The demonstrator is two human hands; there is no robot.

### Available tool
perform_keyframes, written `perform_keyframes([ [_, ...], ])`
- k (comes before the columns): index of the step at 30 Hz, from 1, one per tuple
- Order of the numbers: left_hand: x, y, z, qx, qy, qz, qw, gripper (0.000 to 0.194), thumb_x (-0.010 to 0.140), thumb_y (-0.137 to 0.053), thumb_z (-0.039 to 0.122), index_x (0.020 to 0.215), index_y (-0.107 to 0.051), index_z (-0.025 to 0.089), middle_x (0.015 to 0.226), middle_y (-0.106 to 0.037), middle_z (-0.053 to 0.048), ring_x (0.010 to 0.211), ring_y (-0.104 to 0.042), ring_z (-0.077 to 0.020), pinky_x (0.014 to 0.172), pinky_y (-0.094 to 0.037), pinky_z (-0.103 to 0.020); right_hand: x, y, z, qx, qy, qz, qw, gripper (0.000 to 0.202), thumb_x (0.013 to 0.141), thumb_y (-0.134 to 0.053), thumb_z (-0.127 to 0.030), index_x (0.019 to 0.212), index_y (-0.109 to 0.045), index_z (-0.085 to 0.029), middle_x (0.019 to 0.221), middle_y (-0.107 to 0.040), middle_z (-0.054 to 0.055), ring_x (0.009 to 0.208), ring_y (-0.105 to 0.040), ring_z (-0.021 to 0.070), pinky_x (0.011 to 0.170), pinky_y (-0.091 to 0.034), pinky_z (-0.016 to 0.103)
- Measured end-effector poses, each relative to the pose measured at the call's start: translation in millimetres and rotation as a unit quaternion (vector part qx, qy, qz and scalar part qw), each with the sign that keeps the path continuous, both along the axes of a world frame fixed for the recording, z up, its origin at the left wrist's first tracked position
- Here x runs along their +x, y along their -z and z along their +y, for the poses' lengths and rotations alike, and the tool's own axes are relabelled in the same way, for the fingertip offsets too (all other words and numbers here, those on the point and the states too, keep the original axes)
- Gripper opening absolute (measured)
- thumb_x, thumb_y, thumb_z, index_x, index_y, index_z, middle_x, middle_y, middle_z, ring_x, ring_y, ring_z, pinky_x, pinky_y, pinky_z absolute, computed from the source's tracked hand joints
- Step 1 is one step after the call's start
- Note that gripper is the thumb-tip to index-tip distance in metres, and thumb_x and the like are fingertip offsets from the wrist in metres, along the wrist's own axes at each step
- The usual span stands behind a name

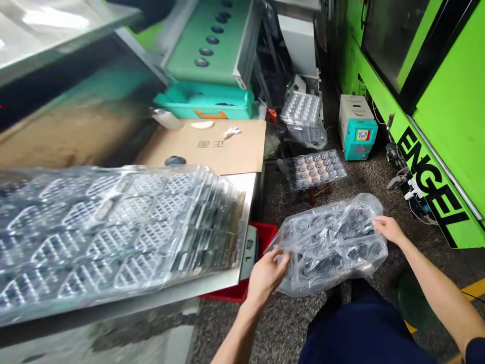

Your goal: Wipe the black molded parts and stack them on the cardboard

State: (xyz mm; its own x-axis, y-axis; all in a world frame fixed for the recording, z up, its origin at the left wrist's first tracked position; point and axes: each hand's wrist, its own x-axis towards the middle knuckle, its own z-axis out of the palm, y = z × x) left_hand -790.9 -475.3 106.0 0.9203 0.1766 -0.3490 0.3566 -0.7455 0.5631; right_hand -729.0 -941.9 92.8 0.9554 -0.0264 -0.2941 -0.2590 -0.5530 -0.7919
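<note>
Clear plastic bag (333,242) is suspended in front of the body, above the speckled floor (261,333), right of the bench (248,189). Left hand (268,273) pinches the bag's left edge between thumb and fingers; right hand (388,228) grips its right edge. Rows of round recesses show through the creased film; glare blurs them, so they probably belong to a tray inside.

On the bench: a tall stack of clear trays (113,217), beside cardboard (242,146) bearing a dark round part (175,161). Beyond the bag, a filled tray (318,169) rests on a low stool (322,191). Green machine (454,111), lettered ENGEL, stands at right.
</note>
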Motion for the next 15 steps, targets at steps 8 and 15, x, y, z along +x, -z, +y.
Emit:
perform_keyframes([
  [8, 31, 78.7, -120, 0.263, 0.214, -0.082, 0.937, 0.071, 0.088, -0.063, 0.022, 0.158, -0.048, 0.025, 0.168, -0.038, -0.016, 0.155, -0.03, -0.0394, 0.124, -0.022, -0.064, 38, 38.6, -65, -0.214, -0.021, -0.011, 0.976, 0.035, 0.092, -0.061, -0.047, 0.116, -0.077, -0.026, 0.1, -0.081, 0.007, 0.091, -0.076, 0.0231, 0.082, -0.056, 0.029],
  [15, -45, 95.0, -43, 0.309, -0.025, 0.03, 0.95, 0.063, 0.091, -0.056, 0.02, 0.153, -0.054, 0.019, 0.17, -0.032, -0.02, 0.158, -0.023, -0.0439, 0.12, -0.003, -0.079, 80, 63.6, -115, -0.181, -0.149, 0.085, 0.968, 0.058, 0.069, -0.065, -0.074, 0.101, -0.081, -0.029, 0.095, -0.078, 0.019, 0.078, -0.077, 0.0359, 0.062, -0.06, 0.045],
])
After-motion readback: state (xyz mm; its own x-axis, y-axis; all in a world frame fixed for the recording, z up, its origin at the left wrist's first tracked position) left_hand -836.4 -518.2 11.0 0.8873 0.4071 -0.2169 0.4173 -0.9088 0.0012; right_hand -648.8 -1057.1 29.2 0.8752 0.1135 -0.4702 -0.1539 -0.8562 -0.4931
